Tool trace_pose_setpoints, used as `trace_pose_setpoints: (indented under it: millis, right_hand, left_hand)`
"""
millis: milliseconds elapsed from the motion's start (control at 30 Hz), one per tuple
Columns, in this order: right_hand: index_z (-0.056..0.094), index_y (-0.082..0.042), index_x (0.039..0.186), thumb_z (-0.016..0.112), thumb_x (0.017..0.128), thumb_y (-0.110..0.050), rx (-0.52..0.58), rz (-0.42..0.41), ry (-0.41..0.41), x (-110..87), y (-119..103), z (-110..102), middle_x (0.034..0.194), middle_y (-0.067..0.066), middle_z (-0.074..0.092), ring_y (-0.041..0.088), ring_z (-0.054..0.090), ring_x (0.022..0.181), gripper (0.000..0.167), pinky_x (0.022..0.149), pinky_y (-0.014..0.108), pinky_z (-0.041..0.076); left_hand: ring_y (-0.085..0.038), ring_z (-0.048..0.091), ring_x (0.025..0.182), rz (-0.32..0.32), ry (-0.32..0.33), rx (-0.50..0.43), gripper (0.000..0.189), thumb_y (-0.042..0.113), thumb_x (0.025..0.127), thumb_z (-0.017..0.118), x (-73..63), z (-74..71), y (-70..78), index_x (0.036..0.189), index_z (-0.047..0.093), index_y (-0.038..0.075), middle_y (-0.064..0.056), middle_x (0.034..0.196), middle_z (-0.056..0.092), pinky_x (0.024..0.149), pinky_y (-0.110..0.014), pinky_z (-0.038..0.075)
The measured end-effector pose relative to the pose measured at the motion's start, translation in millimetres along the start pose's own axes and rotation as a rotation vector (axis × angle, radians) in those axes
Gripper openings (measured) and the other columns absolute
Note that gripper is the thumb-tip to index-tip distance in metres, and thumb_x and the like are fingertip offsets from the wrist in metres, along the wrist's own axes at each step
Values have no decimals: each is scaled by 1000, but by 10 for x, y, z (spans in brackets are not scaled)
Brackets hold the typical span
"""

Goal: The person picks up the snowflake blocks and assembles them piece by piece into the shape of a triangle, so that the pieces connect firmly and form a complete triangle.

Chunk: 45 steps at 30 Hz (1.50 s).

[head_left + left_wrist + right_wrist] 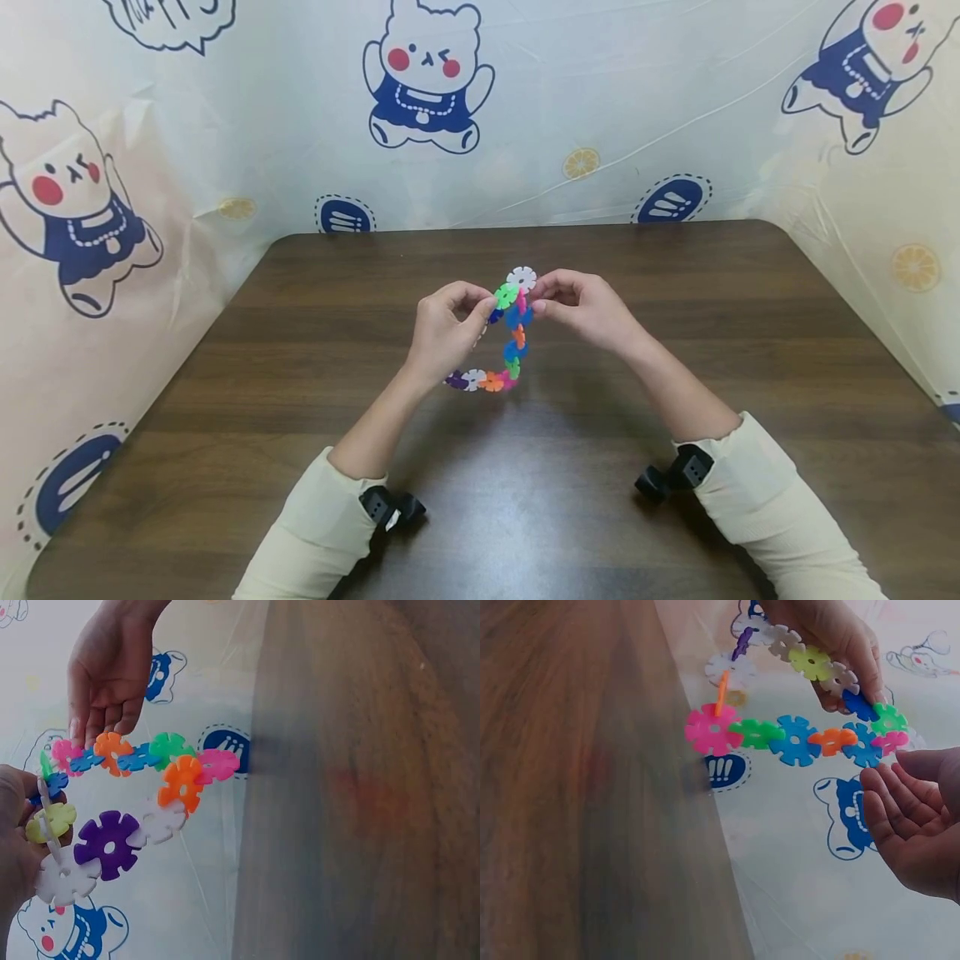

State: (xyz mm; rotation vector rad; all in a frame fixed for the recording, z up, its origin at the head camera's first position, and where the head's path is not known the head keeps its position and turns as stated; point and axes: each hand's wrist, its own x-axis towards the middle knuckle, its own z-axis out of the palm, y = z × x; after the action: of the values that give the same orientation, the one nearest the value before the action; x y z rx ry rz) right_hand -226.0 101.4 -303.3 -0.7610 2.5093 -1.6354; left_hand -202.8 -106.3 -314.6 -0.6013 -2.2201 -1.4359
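A closed loop of colourful plastic snowflake discs (491,382) hangs above the table, its pieces slotted edge to edge. My left hand (448,332) pinches the loop at its upper left, by a green disc (506,295) and a dark blue one (860,706). At the upper right, my right hand (592,310) has thumb and index finger at a white disc (521,279) and a pink disc (889,742), seemingly pinching there; the exact contact is partly hidden. Its other fingers are loosely bent. The loop's lower part dangles free, with purple (109,846), white and orange discs.
Below the hands lies a dark wood-grain table (300,417). A pale sheet (525,167) with cartoon bears hangs behind it and along both sides. Small black cameras (390,507) sit on both cream sleeves.
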Motion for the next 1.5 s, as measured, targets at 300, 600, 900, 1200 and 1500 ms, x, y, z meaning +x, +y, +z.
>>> trace_pose_setpoints:
  millis: [300,600,900,1200,1500]
  right_hand:
    - [62,2,100,63,87,-6,6,-2,-97,-36,137,121,90,10,62,26,58,83,15,73,31,50]
    - [63,2,96,63,86,-3,9,14,-57,-38,164,175,88,10,63,25,59,82,11,75,33,51]
    - [60,4,100,60,88,-2,85,64,-11,-34,178,22,89,16,61,31,63,82,13,74,38,53]
    - [57,8,106,58,90,-2,138,136,29,14,247,-155,90,20,62,33,63,82,19,74,33,53]
    - [55,6,113,56,92,-7,202,350,-22,195,491,-219,94,17,61,26,61,81,25,86,45,47]
  left_hand:
    - [-17,54,63,-55,101,-95,14,10,87,64,30,-24,46,89,65,-4,-10,74,63,56,-22,46]
    - [-17,52,62,-86,136,-127,16,11,88,63,39,-29,52,90,64,-4,-12,72,61,55,-21,45]
    - [-18,58,79,-102,111,-60,22,14,89,63,31,-89,-37,101,63,-4,-12,92,64,70,-25,48]
    - [-19,53,69,-274,-5,61,19,16,90,60,48,-52,-180,92,66,-2,-11,77,62,58,-26,44]
    - [-17,53,67,-473,-86,148,21,17,89,57,211,113,-309,88,69,-1,-8,77,64,57,-25,41]
